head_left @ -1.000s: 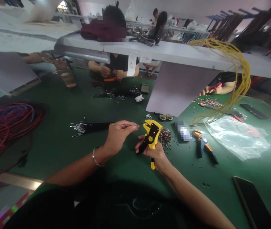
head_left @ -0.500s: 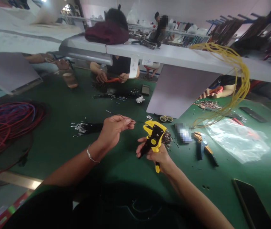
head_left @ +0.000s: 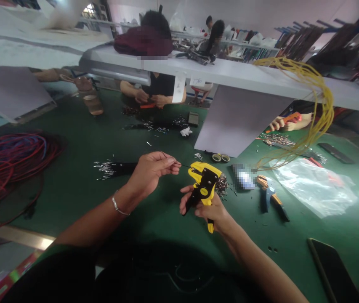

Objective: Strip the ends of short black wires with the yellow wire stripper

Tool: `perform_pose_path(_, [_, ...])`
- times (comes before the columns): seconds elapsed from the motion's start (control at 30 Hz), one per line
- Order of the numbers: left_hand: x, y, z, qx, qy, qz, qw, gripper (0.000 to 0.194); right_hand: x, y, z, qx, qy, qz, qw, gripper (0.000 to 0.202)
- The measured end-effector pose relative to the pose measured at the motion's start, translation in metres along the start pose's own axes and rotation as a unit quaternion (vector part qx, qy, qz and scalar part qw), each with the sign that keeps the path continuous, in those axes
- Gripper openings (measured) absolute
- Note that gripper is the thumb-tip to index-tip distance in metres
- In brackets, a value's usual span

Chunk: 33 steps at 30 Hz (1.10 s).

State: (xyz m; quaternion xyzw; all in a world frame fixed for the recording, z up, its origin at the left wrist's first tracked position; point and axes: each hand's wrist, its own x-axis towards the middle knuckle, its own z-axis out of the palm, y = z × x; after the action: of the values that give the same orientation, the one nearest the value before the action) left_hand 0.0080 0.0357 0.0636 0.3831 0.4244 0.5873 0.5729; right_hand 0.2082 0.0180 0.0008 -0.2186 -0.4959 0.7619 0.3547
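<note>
My left hand (head_left: 154,170) pinches a thin dark wire (head_left: 184,164) between thumb and fingers. The wire's free end points right and meets the jaws of the yellow-and-black wire stripper (head_left: 205,182); whether it lies inside them I cannot tell. Around the stripper's handles my right hand (head_left: 206,206) is wrapped, its jaws facing left. A bundle of black wires with shiny tips (head_left: 116,169) lies on the green table (head_left: 81,202), left of my left hand. Behind the stripper sits a pile of small metal terminals (head_left: 221,186).
A second stripper (head_left: 271,197), a clear plastic bag (head_left: 316,185) and a phone (head_left: 333,269) lie on the right. Red and blue wire coils (head_left: 11,172) spread at the left. Yellow wires (head_left: 323,105) hang from the white shelf (head_left: 242,75). Co-workers' hands (head_left: 150,100) work across the table.
The wire end and the stripper's jaws have come together. My right hand has shifted the stripper slightly, tilting it. A co-worker's orange tool has moved on the far right.
</note>
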Motion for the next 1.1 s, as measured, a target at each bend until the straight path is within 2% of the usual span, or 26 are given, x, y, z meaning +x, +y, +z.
perform_pose_path(0.2, [-0.0033, 0.0027, -0.0002, 0.019, -0.007, 0.011, 1.000, 0.012, 0.0019, 0.0013, -0.0053, -0.006, -0.027, 0.015, 0.999, 0.053])
perform_pose_path(0.43, [-0.0036, 0.0081, 0.0005, -0.007, -0.005, -0.009, 1.000, 0.010, -0.0003, 0.0014, -0.0014, 0.000, -0.022, 0.000, 1.000, 0.049])
perform_pose_path(0.63, [-0.0045, 0.0072, 0.0036, -0.012, -0.007, -0.028, 1.000, 0.009, 0.0014, 0.0060, -0.0080, -0.009, -0.058, -0.001, 0.998, 0.052])
perform_pose_path(0.8, [-0.0040, 0.0037, 0.0036, -0.012, -0.013, -0.028, 0.999, 0.010, 0.0007, 0.0051, -0.0070, -0.012, -0.044, -0.005, 0.999, 0.050])
perform_pose_path(0.97, [-0.0044, 0.0050, 0.0050, -0.012, -0.012, -0.030, 0.999, 0.011, 0.0011, 0.0061, -0.0079, -0.004, -0.063, 0.001, 0.998, 0.051])
perform_pose_path(1.1, [-0.0068, 0.0090, 0.0071, -0.013, -0.007, -0.039, 0.999, 0.012, 0.0013, 0.0093, -0.0087, 0.007, -0.063, -0.025, 0.998, 0.052])
